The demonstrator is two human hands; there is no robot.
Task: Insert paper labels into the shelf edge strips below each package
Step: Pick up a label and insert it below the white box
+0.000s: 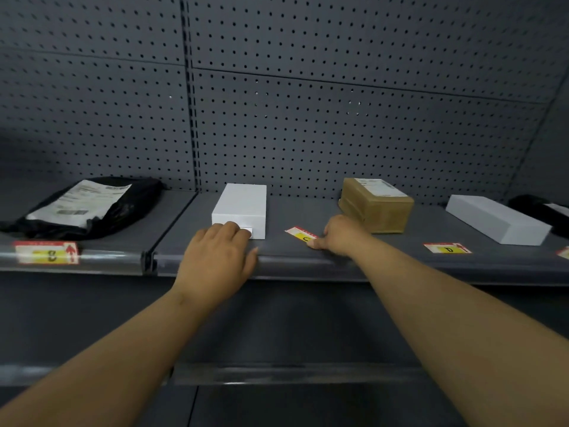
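On the grey shelf stand a black mailer bag (83, 208), a white box (241, 209), a brown taped parcel (377, 204) and a second white box (495, 218). One red-yellow label (46, 252) sits inside the clear edge strip (295, 261) below the black bag. My left hand (215, 257) lies palm down on the shelf edge in front of the first white box, fingers touching its front. My right hand (337, 235) pinches the end of a loose label (301, 234) lying on the shelf beside the brown parcel. Another loose label (446, 248) lies before the second white box.
A perforated grey back panel (338, 118) rises behind the shelf. A further black bag (545, 211) and a label corner (564, 252) show at the far right. A lower shelf with its own edge strip (277, 372) runs beneath my arms.
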